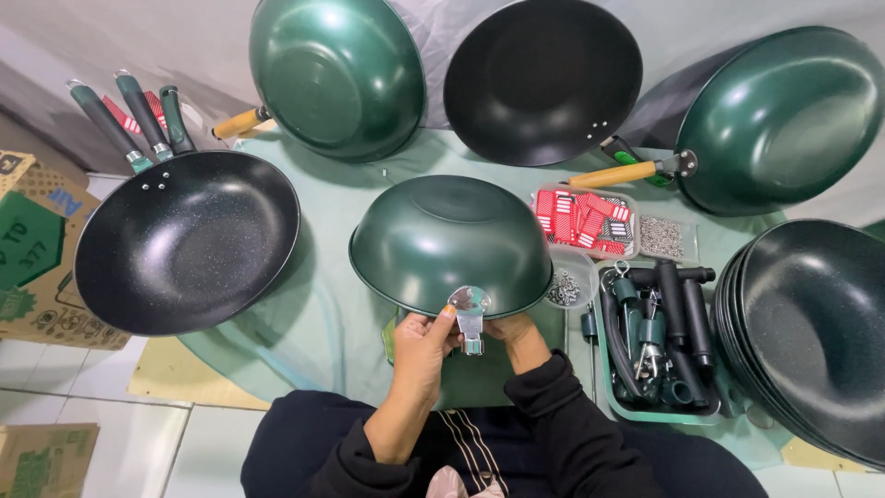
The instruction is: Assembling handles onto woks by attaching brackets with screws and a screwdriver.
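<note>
A dark green wok [450,242] lies upside down on the table in front of me. A shiny metal handle bracket [469,309] sits against its near rim. My left hand [422,350] pinches the bracket from the left with thumb and fingers. Right of the bracket, my right hand [518,334] holds the wok's rim, its fingers partly hidden under the pan. Both sleeves are black.
Black wok with green handles [184,242] at left, two green woks [339,74] [784,115] and a black wok [542,78] at the back. Stacked black woks [811,337] at right. Green tray of handles [656,341], containers of red tags [583,219] and screws [564,288]. Cardboard boxes [32,249] at left.
</note>
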